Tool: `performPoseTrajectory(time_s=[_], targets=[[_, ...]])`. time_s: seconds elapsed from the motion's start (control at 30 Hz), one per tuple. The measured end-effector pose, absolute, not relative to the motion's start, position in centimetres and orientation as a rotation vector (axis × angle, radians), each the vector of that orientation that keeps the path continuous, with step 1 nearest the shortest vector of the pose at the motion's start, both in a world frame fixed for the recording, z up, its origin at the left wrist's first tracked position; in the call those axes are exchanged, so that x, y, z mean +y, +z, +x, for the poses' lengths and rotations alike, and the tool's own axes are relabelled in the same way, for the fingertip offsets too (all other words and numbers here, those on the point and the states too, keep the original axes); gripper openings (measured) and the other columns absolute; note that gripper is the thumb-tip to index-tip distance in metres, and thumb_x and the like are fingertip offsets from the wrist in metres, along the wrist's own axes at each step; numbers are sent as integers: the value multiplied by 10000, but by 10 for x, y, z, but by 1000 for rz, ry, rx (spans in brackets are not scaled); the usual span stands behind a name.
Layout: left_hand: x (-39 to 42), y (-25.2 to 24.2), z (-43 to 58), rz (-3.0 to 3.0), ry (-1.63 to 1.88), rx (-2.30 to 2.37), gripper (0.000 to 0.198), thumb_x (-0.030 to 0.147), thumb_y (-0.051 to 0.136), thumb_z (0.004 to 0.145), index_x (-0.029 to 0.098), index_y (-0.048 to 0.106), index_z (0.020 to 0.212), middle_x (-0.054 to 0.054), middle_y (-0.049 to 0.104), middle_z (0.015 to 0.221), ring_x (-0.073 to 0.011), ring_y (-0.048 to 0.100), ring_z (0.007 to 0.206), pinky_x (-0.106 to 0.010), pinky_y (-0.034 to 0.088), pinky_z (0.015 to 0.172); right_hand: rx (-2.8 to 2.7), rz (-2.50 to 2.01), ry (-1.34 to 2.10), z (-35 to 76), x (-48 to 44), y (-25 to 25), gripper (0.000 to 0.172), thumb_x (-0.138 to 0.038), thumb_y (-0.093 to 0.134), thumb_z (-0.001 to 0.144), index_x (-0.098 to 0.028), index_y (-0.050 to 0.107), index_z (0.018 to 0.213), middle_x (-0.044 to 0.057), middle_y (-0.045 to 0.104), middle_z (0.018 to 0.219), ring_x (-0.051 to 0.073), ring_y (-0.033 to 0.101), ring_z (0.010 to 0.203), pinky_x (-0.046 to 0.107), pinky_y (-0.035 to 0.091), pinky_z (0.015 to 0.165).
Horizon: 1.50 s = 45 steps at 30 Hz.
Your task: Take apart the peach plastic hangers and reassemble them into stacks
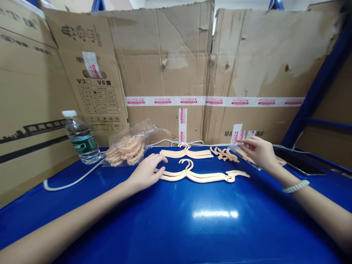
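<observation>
My left hand [148, 171] rests at the left end of the nearer pale peach folding hanger [202, 178], thumb and fingers apart; the hanger's end is partly hidden under it. This hanger has two arms, a hook, and a loose-looking curved piece [238, 173] at its right end. My right hand [260, 151] reaches over a clear plastic bag [254, 165] of similar peach pieces, with its fingers stretched to the left and nothing visible in them. Just left of that bag lies a small pile of curved peach pieces [224, 154]. A second hanger [187, 152] lies behind the first.
A larger clear bag of peach parts [128, 148] sits at the back left beside a water bottle [81, 138]. A white cable [74, 184] curves along the left and back. A black phone [301, 164] lies at right. Cardboard [165, 73] walls the blue table [176, 227].
</observation>
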State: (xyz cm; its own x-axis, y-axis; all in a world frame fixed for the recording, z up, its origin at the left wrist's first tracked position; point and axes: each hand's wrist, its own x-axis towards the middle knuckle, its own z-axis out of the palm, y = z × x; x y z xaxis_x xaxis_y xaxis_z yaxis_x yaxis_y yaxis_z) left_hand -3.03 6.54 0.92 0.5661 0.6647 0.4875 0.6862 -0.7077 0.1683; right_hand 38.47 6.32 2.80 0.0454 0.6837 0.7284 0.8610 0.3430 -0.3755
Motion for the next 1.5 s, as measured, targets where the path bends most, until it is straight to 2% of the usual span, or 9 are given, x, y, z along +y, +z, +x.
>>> performPoseTrajectory(time_s=[0.1, 0.2, 0.43, 0.6, 0.8, 0.97, 1.07, 1.3, 1.5], targets=[[89, 13, -24, -2753, -746, -1173, 219, 169, 493, 855, 157, 582, 1054, -102, 648, 1090, -260, 584, 1042, -432, 471, 936, -1496, -1388, -145, 378, 56, 34, 498, -592, 574, 819, -141, 728, 964, 91, 691, 694, 231, 636, 611, 390, 532, 633], [114, 16, -14, -2752, -664, -1174, 242, 153, 533, 834, 145, 607, 1064, -125, 649, 1099, -280, 586, 1065, -450, 447, 969, -1409, -1324, 46, 370, 51, 37, 467, -559, 588, 828, -146, 701, 1013, 89, 725, 726, 234, 694, 627, 363, 574, 588], [138, 15, 6, -2733, -542, -1198, 114, 168, 625, 808, 182, 640, 920, -77, 602, 977, -259, 566, 994, -394, 472, 880, -1170, -1145, 548, 356, 43, 46, 294, -436, 751, 728, -185, 707, 876, 111, 752, 854, 308, 731, 851, 422, 622, 757], [141, 11, 12, -2691, -448, -1255, 88, 189, 630, 859, 140, 607, 929, -58, 587, 1006, -233, 557, 992, -406, 473, 857, -1114, -1130, 802, 354, 46, 39, 315, -435, 753, 711, -173, 694, 877, 115, 749, 849, 283, 727, 872, 385, 610, 775], [136, 18, 17, -2675, -438, -1290, 53, 185, 612, 869, 141, 586, 878, -69, 585, 1034, -248, 539, 1030, -414, 456, 864, -1090, -1111, 934, 347, 52, 22, 378, -379, 812, 651, -234, 490, 785, 43, 733, 800, 236, 716, 858, 326, 594, 700], [108, 33, 9, -2711, -569, -1314, 24, 158, 504, 897, 181, 502, 903, -43, 614, 794, -226, 603, 763, -340, 455, 705, -1049, -1127, 1084, 342, 51, 21, 390, -288, 813, 655, -236, 542, 931, 58, 739, 923, 219, 692, 943, 297, 572, 721], [87, 36, 1, -2747, -683, -1317, 21, 183, 465, 917, 197, 465, 933, -22, 616, 772, -205, 606, 684, -303, 442, 642, -1158, -1154, 1136, 336, 49, 21, 337, -316, 827, 644, -200, 608, 873, 77, 722, 952, 206, 677, 923, 249, 544, 661], [53, 14, -7, -2843, -1028, -1085, 143, 240, 424, 965, 200, 547, 1026, -57, 610, 991, -209, 571, 925, -338, 462, 809, -1309, -1174, 1114, 319, 40, 22, 352, -383, 884, 537, -174, 666, 717, 10, 634, 777, 110, 562, 656, 217, 476, 539], [48, -6, -8, -2789, -1155, -1037, 143, 200, 437, 973, 199, 566, 1033, -38, 604, 947, -206, 530, 893, -332, 438, 777, -1511, -1244, 1133, 319, 38, 25, 323, -355, 876, 546, -147, 679, 696, 17, 636, 704, 116, 570, 600, 255, 488, 564]])
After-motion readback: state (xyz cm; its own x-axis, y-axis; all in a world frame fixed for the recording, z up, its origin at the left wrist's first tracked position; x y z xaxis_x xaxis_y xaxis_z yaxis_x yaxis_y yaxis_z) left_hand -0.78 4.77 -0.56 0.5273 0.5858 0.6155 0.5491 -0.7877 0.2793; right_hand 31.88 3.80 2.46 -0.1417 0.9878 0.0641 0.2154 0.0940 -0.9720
